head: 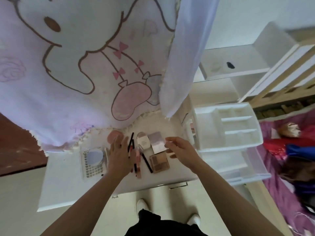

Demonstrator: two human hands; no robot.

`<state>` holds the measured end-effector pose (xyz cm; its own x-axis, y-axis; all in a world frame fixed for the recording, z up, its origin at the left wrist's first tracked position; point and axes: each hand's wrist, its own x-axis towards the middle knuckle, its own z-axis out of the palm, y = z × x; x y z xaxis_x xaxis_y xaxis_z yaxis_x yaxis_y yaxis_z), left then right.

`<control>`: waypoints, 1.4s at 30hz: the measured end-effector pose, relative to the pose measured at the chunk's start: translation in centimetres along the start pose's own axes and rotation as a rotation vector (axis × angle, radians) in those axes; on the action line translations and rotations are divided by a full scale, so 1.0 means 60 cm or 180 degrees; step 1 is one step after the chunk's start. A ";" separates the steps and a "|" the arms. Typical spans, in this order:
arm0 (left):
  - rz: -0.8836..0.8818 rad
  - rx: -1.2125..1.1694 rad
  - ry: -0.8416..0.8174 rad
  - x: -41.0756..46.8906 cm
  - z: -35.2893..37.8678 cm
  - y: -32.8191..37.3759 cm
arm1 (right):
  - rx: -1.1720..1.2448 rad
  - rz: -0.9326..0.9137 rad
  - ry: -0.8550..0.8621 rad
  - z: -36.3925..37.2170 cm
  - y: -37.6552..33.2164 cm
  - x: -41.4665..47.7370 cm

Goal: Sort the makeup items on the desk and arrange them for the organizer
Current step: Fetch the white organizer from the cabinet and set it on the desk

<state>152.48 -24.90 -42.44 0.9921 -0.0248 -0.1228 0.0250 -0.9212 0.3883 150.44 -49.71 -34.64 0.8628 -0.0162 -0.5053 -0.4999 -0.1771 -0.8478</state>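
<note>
Brown and tan pans fill the eyeshadow palette [159, 161], which lies mid-way along our white desk [64, 189] with a lilac box [157, 141], a white tube [143, 142], slim black pencils [131, 141], a pink gloss tube [137, 161] and a round pink compact [113, 136]. Our left hand [119, 157] spreads straight fingers over the pencils, while our right hand [180, 150] hovers loosely curved at the box's corner, gripping nothing we can see. The white organizer [226, 142] stands at the desk's right end.
</note>
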 end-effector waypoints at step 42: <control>-0.1575 -0.3042 -0.1278 -0.147 0.103 0.413 | -0.3409 -0.1255 0.0606 -0.348 0.182 -0.153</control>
<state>143.59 -49.92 -37.34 0.7413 -0.0223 -0.6708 0.6544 -0.1977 0.7298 138.65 -72.04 -35.94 0.9875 0.0939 -0.1263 0.0483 -0.9447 -0.3245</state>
